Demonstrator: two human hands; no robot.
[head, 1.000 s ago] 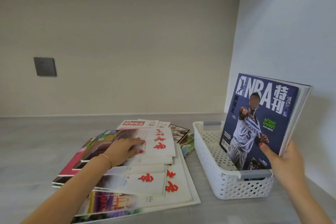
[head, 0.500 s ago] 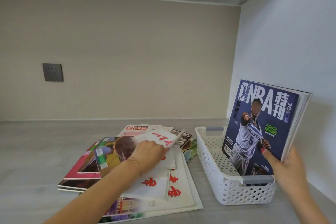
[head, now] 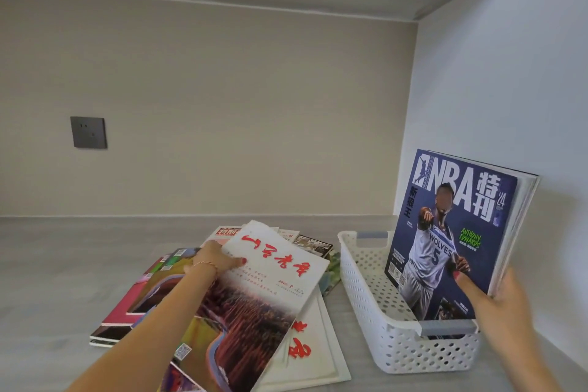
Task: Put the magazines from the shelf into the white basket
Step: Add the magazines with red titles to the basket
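You're mid-transfer here: your left hand (head: 211, 259) has a white magazine with red calligraphy (head: 254, 299) pinched by its far-left edge, lifted and tilted up off the pile of magazines (head: 302, 356) on the shelf (head: 63, 264). Your right hand (head: 506, 299) is clamped on the NBA magazine (head: 451, 232), propping it upright along the right side of the white basket (head: 375, 302) at the right end of the shelf.

Next move, I'd say, is swinging that lifted one right and sliding it down into the gap left of the NBA issue, so keep that propped.

Count: one basket, one NBA cover showing in it with more page edges behind, one magazine in hand. The pile looks like six or more, too overlapped to count exactly.
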